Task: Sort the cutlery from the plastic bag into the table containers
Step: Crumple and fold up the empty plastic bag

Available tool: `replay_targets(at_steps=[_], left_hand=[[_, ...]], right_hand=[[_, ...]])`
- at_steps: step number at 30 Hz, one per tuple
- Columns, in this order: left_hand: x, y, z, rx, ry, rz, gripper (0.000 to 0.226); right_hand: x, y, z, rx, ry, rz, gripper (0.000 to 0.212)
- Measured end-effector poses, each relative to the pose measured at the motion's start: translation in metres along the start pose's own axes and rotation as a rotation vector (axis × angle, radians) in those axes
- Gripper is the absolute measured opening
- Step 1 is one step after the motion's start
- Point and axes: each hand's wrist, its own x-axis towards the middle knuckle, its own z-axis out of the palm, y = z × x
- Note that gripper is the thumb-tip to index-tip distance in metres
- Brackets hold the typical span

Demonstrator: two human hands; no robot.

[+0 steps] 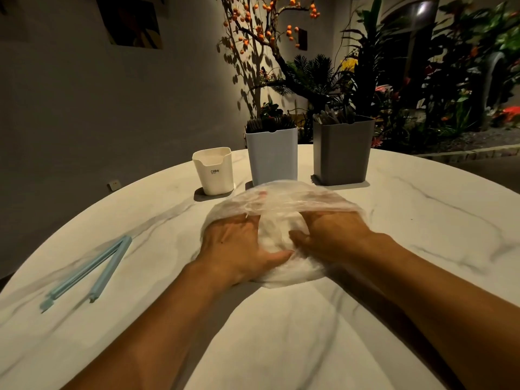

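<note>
We find the plastic bag lying on the marble table, just before three containers. Our left hand and right hand reach into its mouth; the fingers are veiled by film, so their state cannot be told. We recommend widening the opening before withdrawing any cutlery, lest the film snag.

From here I can't see the fingertips of my left hand or right hand, tucked under the blurred plastic bag, whose contents I can't make out, and both forearms and the table are cut by the frame edges.
</note>
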Motion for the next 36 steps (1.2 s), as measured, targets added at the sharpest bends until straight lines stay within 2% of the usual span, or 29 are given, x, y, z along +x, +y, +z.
replay_targets(at_steps=[3,6,8,11,13,17,21,23,24,27,28,31,36], left_hand=[[-0.001,0.003,-0.013,-0.007,0.025,0.041,0.109],[-0.001,0.006,-0.022,0.032,-0.006,0.046,0.115],[-0.001,0.006,-0.024,0.047,-0.033,0.046,0.11],[-0.003,0.01,-0.024,0.07,-0.059,0.002,0.088],[-0.001,0.013,-0.021,0.103,-0.04,0.02,0.073],[0.003,0.011,-0.015,0.003,0.041,0.036,0.038],[0.004,0.01,-0.01,0.004,0.031,0.032,0.039],[0.003,0.011,-0.012,0.014,-0.003,0.013,0.03],[0.001,0.012,-0.014,0.002,-0.02,0.006,0.033],[-0.004,0.013,-0.018,-0.065,-0.079,-0.011,0.08],[-0.006,0.012,-0.019,-0.096,-0.092,-0.01,0.089],[-0.008,0.008,-0.019,-0.138,-0.151,0.01,0.1],[-0.006,-0.002,-0.018,-0.07,-0.238,-0.054,0.112]], right_hand=[[0.007,-0.001,-0.006,-0.048,-0.174,-0.027,0.076],[0.01,-0.001,-0.01,-0.126,-0.352,-0.056,0.076],[0.01,0.001,-0.011,-0.084,-0.289,-0.069,0.06],[0.008,0.001,-0.014,-0.002,0.056,-0.122,0.031],[0.009,-0.001,-0.016,0.129,0.15,-0.16,0.028],[0.008,-0.004,-0.008,0.156,-0.036,-0.159,0.032],[0.01,0.003,-0.003,-0.021,-0.185,-0.026,0.041],[0.011,0.005,-0.004,-0.057,-0.239,0.036,0.05],[0.011,0.005,-0.004,-0.043,-0.253,0.05,0.053],[0.006,0.001,-0.009,0.046,-0.264,0.009,0.06],[0.003,-0.002,-0.012,0.074,-0.277,-0.006,0.063],[0.0,-0.008,-0.021,0.127,-0.346,-0.038,0.068],[-0.003,-0.012,-0.023,0.103,-0.332,-0.056,0.06]])
